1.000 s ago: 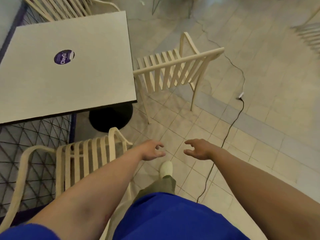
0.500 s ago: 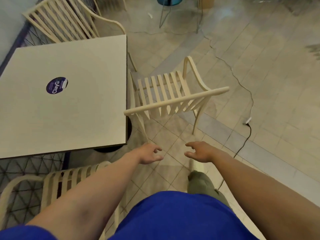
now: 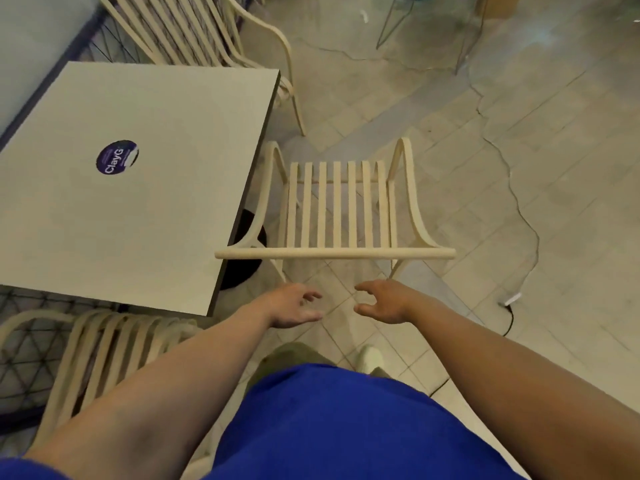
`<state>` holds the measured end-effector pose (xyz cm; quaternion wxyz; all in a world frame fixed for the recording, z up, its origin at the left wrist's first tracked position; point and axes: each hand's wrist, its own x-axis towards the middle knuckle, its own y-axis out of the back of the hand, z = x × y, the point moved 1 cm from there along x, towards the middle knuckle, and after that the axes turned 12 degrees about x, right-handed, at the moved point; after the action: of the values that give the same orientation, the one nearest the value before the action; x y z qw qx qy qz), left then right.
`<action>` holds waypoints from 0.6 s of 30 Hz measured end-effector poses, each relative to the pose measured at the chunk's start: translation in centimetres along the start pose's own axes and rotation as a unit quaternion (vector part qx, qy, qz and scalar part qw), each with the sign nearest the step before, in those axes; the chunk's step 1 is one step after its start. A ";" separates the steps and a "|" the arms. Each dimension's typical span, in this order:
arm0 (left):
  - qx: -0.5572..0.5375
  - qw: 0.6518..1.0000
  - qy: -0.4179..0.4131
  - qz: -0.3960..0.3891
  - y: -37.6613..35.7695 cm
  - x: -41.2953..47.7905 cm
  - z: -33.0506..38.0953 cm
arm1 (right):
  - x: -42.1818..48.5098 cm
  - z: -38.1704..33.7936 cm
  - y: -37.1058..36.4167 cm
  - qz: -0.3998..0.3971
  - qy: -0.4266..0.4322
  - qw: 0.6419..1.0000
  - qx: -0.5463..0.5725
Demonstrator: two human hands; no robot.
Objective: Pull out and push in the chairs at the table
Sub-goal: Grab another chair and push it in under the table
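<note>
At inspection your left hand [image 3: 294, 306] and right hand [image 3: 384, 303] hung side by side in the air, palms turned toward each other. The fingers [image 3: 311, 295] were loosely curled and held nothing, and neither hand touched any furniture. The slatted chair [image 3: 336, 252] stood just beyond your fingertips. Its top rail ran crosswise ahead of both hands and apart from them, and its seat lay out in the open beside the table [image 3: 138, 202] rather than under it. I judged this chair to be in the pulled-out position with the grasp on its rail not yet made, so the push-in was outstanding. A second chair [image 3: 104, 341] sat to the left of your left fingers and nearer to you, close against the table's near edge. A third chair [image 3: 194, 32] stood far ahead, at the table's far edge. Whether either had been worked could not be determined. The tabletop, ahead and left of your left fingers, was pale and plain and carried one round purple sticker [image 3: 117, 157]. The table's black base [image 3: 249, 258] showed under its right edge. The floor [image 3: 450, 150] was pale tile with a long crack running ahead and right of your right fingers. A dark cable [image 3: 509, 317] with a white plug lay to their right, which I noted as a possible trip risk. Dark mesh fencing [image 3: 20, 348] ran along the far left.
</note>
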<state>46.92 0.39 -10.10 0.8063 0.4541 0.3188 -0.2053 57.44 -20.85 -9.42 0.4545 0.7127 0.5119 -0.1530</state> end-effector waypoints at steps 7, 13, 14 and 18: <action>0.004 0.988 -0.037 0.152 7.5 3.5 0.1 | 4.4 -3.5 6.3 0.103 0.117 0.988 -0.006; 0.112 0.993 0.020 0.019 9.3 7.4 -4.1 | 8.3 -1.6 7.0 0.015 0.008 0.998 -0.061; 0.123 0.992 0.029 -0.009 9.3 8.1 -4.8 | 8.8 -1.2 7.0 0.004 -0.008 0.998 -0.069; 0.139 0.986 0.035 -0.083 8.9 9.8 -6.3 | 10.3 -0.1 6.6 -0.037 -0.054 0.993 -0.102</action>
<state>57.37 9.93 -14.03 0.7040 0.5403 0.3517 -0.2980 67.60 -15.14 -13.17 0.5459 0.6335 0.5261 -0.1545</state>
